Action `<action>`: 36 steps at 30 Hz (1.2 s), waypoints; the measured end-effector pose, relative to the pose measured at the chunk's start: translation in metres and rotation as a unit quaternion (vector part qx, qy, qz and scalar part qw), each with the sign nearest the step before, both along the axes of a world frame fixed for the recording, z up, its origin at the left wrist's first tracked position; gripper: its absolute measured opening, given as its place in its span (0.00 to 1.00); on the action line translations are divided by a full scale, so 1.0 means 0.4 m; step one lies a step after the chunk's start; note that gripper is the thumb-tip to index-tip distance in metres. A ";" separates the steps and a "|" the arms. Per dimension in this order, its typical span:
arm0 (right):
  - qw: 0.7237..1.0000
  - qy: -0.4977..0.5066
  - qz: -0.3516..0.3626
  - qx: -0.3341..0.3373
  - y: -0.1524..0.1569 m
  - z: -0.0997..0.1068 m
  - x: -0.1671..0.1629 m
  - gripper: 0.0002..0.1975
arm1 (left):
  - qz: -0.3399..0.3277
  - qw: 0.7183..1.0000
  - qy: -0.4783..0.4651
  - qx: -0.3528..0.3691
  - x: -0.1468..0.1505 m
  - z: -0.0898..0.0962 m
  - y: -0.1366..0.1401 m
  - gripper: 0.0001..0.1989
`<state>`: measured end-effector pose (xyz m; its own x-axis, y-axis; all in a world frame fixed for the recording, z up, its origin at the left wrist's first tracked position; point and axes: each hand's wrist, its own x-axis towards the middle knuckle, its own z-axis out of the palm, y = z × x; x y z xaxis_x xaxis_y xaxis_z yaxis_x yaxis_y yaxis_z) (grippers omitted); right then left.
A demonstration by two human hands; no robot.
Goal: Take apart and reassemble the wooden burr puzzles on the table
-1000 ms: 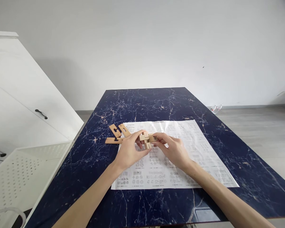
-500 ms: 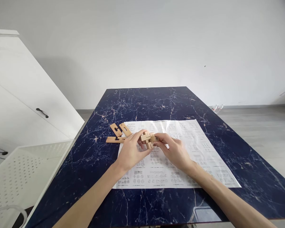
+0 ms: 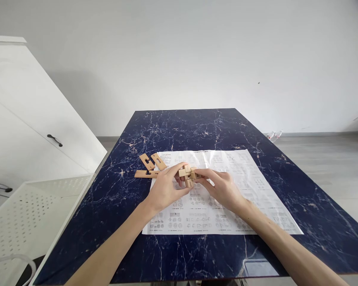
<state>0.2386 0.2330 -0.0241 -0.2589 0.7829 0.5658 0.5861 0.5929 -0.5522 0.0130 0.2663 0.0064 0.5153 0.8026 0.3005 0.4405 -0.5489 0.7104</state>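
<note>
A partly interlocked wooden burr puzzle [image 3: 187, 173] is held above a printed sheet [image 3: 226, 190] on the table. My left hand [image 3: 164, 186] is closed on it from the left, thumb below and fingers above and behind. From the right, my right hand [image 3: 222, 186] pinches a wooden piece with a dark mark that sits against the puzzle's side. Some of the puzzle is hidden by my fingers. Left of my left hand lie flat notched wooden pieces [image 3: 146, 162], among them a slotted piece [image 3: 159, 161] and a long piece [image 3: 144, 174] partly covered by the hand.
The dark blue marbled table [image 3: 179, 131] reaches toward a pale wall [image 3: 179, 51]. A white cabinet [image 3: 32, 99] and a perforated white chair [image 3: 32, 210] stand at the left. A pale-edged rectangular item [image 3: 260, 267] lies at the table's near edge.
The view has shifted slightly. My right hand's piece appears a little closer into the puzzle, and both hands keep their grip.
</note>
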 end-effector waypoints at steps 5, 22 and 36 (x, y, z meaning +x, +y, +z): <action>1.000 0.019 -0.012 -0.020 -0.002 0.013 -0.006 0.11 | 0.016 1.000 0.008 -0.002 0.000 -0.003 0.001 0.31; 1.000 -0.022 0.005 0.005 -0.001 -0.001 0.003 0.09 | 0.012 0.999 0.025 0.045 -0.001 -0.007 -0.004 0.29; 0.999 0.000 0.011 -0.040 -0.005 -0.014 -0.003 0.09 | 0.017 0.999 0.048 0.020 -0.005 -0.017 0.000 0.33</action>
